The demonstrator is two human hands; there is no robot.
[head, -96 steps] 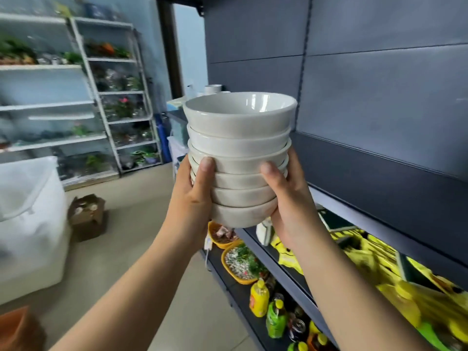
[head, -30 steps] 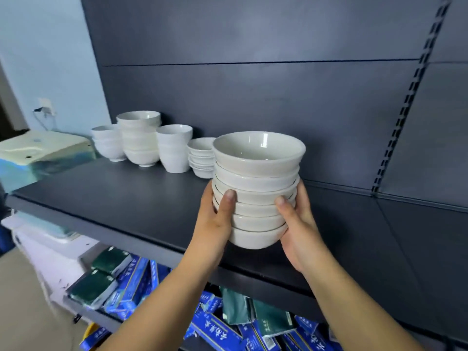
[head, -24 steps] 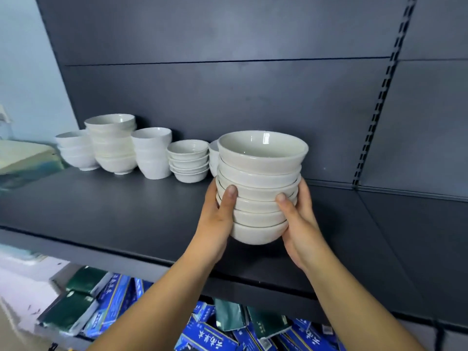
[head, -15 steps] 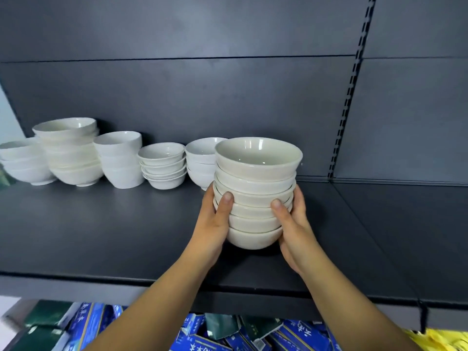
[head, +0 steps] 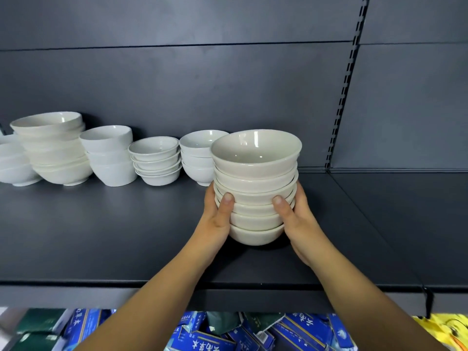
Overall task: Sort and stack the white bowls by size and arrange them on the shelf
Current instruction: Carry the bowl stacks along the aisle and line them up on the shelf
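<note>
- Open shelf (head: 379, 224) runs right of my bowl stack (head: 255, 188); the front edge lies toward me.
- Left of the stack, other bowl stacks (head: 157, 160): the nearest is partly hidden behind it, the farthest cut off.
- My left hand (head: 216, 219) and right hand (head: 300, 221) curl round the upright stack, mouths up; whether its base touches the shelf, I cannot tell.

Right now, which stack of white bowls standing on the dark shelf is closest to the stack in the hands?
The stack of three small white bowls right behind the held stack, partly hidden by it; the others stand farther left.
</note>
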